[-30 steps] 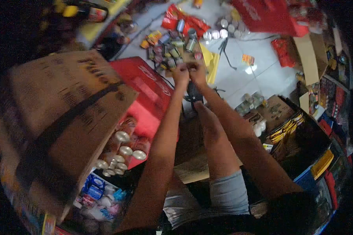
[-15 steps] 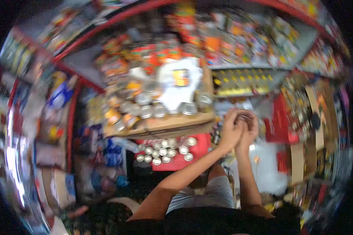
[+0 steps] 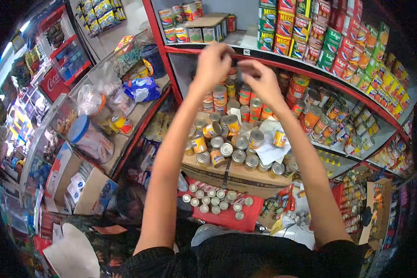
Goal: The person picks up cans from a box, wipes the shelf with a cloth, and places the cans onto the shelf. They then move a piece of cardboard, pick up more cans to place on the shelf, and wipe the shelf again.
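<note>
My left hand (image 3: 213, 65) is raised in front of the red-edged shelf, its fingers bent and slightly apart. Close by on the right, my right hand (image 3: 260, 81) hangs with curved fingers and a gap between thumb and fingertips. I see nothing held in either hand, and the two are apart. Behind and below them, orange-labelled cans (image 3: 220, 96) stand in the shelf. Nearer me, a brown cardboard box (image 3: 204, 175) bears many loose cans (image 3: 226, 149), some upright and some tipped. A crumpled white paper (image 3: 269, 150) lies among them.
Small cans (image 3: 215, 200) stand on a red surface (image 3: 248, 222) below the box. Stacked cans (image 3: 285, 28) fill the upper shelf. At left are a blue-lidded jar (image 3: 90, 136), a blue packet (image 3: 142, 89) and an open carton (image 3: 85, 190). Another carton (image 3: 374, 208) stands right.
My hands were clasped together at the right, beside the box. Now they are separated and raised toward the shelf. The view has tilted up and turned left, and is sharper.
</note>
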A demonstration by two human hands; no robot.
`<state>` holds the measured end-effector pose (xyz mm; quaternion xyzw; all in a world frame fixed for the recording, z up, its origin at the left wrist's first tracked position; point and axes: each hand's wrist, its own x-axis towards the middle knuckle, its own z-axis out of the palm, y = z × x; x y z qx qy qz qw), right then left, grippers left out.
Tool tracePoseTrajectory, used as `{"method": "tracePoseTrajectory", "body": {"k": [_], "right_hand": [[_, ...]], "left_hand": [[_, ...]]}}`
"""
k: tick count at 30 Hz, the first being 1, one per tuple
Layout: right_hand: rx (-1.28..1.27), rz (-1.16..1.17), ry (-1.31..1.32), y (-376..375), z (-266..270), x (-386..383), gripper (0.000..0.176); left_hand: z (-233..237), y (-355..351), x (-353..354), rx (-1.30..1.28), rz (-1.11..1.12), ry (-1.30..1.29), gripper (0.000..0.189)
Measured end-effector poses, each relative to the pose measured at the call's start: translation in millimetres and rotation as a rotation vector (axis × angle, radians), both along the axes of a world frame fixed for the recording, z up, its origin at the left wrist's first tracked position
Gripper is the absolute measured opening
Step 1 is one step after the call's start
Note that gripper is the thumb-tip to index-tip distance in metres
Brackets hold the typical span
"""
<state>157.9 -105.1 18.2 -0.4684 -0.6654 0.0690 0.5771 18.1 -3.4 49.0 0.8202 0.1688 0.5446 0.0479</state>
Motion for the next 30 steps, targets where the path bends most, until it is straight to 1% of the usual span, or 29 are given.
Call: {"method": "tracePoseTrajectory", "body": {"k": [1,2,3,4,6,7,8,10,11,12,13,14,16,17,18,19,20,22,23,24,26,27,28,29,30], "right_hand": [[0.016,-0.009,-0.027,19.5,10.1,-3.4,0.027],[0.035,-0.018,-0.055,37.7,19.6,-5.7,0.026],[-0.030,0.012,-0.049,54.8,27.5,-4.3,0.027],[-0.039,0.020,-0.100,68.9,35.5,-4.1,0.028],[-0.110,-0.060,-0.191,91.9,47.3,-4.7,0.025],[-0.101,-0.073,-0.192,101.1,52.5,-4.3,0.025],[-0.115,-0.078,-0.206,109.6,57.0,-3.2,0.025],[-0.126,-0.093,-0.221,127.8,63.4,5.3,0.026],[-0.079,-0.103,-0.232,136.4,66.0,9.4,0.028],[-0.034,-0.113,-0.242,142.3,69.8,11.6,0.030],[-0.010,-0.102,-0.218,147.8,73.8,14.5,0.036],[-0.013,-0.106,-0.213,152.9,79.7,19.5,0.036],[0.022,-0.329,-0.360,159.2,94.5,24.3,0.046],[0.068,-0.380,-0.351,170.2,99.7,29.7,0.051],[0.114,-0.431,-0.341,183.8,102.6,37.4,0.055],[0.099,-0.432,-0.287,186.3,109.5,37.9,0.063],[0.021,-0.406,-0.172,190.0,116.7,37.2,0.052],[-0.148,-0.251,0.088,169.5,138.5,33.1,0.060],[-0.133,-0.111,0.403,129.1,151.7,-5.3,0.043],[-0.130,-0.115,0.408,130.1,141.0,2.6,0.043],[-0.012,0.244,0.205,128.0,111.4,34.8,0.039],[-0.056,0.278,0.314,110.9,99.6,39.1,0.035],[-0.098,0.313,0.420,86.4,85.7,34.0,0.032],[-0.131,0.351,0.605,62.5,75.4,23.2,0.030],[-0.164,0.390,0.792,40.1,64.0,12.8,0.028]], "left_hand": [[13.6,18.9,-5.6,0.061,0.054,-0.036,0.016],[28.6,41.5,-14.4,0.154,0.122,0.063,0.018],[41.5,60.5,-18.6,0.215,0.163,0.080,0.019],[52.1,83.8,-22.1,0.331,0.181,0.108,0.023],[64.6,115.5,-24.0,0.393,0.286,0.210,0.030],[71.0,127.8,-26.7,0.469,0.271,0.308,0.037],[77.4,139.1,-26.5,0.385,0.292,0.494,0.045],[90.4,153.6,-25.1,0.283,0.231,0.706,0.040],[96.9,160.3,-23.0,0.290,0.224,0.706,0.040],[103.4,167.0,-20.2,0.354,0.243,0.724,0.036],[108.0,173.1,-17.3,0.417,0.261,0.744,0.031],[111.7,179.1,-15.1,0.417,0.256,0.748,0.031],[125.4,172.6,-17.4,0.727,0.186,0.546,0.025],[131.1,164.3,-17.9,0.806,0.170,0.459,0.025],[136.7,151.6,-20.4,0.797,0.168,0.468,0.025],[139.7,143.2,-22.0,0.864,0.117,0.405,0.023],[138.5,133.7,-22.4,0.931,0.065,0.340,0.022],[125.3,127.0,-19.7,0.916,0.007,0.350,0.022],[117.9,115.5,-22.1,0.946,-0.059,0.239,0.022],[111.6,106.6,-25.3,0.975,-0.126,0.125,0.025],[92.9,95.3,-31.5,0.979,-0.202,0.063,0.027],[82.2,81.4,-35.5,0.977,-0.231,0.051,0.029],[71.2,69.6,-36.2,0.986,-0.310,0.066,0.034],[55.5,57.9,-37.5,0.910,-0.432,0.157,0.038],[47.8,36.1,-42.7,0.863,-0.516,0.196,0.038]]}}
